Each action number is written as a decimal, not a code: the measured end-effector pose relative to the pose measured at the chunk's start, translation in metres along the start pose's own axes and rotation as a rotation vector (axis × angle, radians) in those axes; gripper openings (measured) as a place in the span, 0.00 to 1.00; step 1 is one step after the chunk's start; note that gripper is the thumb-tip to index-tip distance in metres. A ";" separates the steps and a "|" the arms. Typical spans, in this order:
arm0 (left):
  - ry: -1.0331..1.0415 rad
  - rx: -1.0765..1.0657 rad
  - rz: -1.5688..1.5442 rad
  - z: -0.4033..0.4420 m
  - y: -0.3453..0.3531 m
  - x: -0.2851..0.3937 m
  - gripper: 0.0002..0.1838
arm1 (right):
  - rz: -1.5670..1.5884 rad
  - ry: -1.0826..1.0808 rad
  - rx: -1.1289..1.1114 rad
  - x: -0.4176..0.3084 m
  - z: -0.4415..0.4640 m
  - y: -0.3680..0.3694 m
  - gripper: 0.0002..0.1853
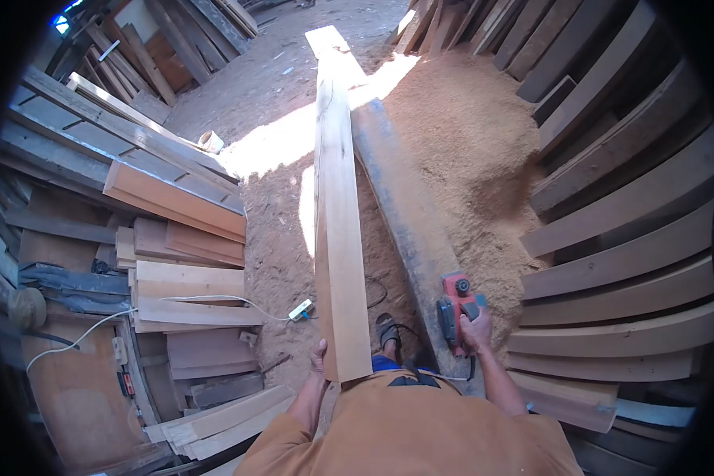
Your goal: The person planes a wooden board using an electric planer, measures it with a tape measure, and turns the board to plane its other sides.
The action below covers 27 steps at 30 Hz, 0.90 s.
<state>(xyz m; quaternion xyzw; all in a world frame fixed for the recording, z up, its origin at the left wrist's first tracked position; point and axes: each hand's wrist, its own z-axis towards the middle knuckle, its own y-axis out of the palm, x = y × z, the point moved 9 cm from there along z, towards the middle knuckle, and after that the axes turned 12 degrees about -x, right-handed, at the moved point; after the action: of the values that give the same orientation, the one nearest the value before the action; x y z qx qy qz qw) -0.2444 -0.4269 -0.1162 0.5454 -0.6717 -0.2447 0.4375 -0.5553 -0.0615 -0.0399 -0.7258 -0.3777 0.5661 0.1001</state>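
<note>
A long pale wooden board (pixel 339 206) runs away from my body, its near end at my waist. My left hand (pixel 319 362) is closed on the board's left edge near that end. My right hand (pixel 476 329) is wrapped round the handle of a red and black electric planer (pixel 455 305). The planer rests on the near part of a long grey beam (pixel 401 198), to the right of the board. Part of the beam's far end is hidden behind the board.
Sawdust and shavings (pixel 484 151) are heaped right of the beam. Stacked planks (pixel 619 278) line the right side, more boards (pixel 190 278) the left. A white cable runs to a socket block (pixel 300 309) on the ground. My sandalled foot (pixel 387 329) stands between board and beam.
</note>
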 end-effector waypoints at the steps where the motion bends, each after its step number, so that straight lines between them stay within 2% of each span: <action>1: 0.066 0.043 -0.052 -0.003 0.008 0.004 0.37 | -0.012 0.002 0.005 0.003 0.000 0.001 0.24; 10: 0.108 -0.103 -0.272 0.014 0.043 -0.022 0.38 | -0.019 0.003 0.013 -0.008 -0.002 -0.005 0.26; 27: 0.094 -0.175 -0.273 0.017 0.064 -0.030 0.38 | -0.034 0.035 0.014 0.017 0.005 0.005 0.28</action>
<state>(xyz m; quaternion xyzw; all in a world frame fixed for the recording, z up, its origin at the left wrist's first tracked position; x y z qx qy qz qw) -0.2915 -0.3830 -0.0825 0.6021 -0.5464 -0.3337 0.4770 -0.5566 -0.0554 -0.0572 -0.7285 -0.3842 0.5540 0.1216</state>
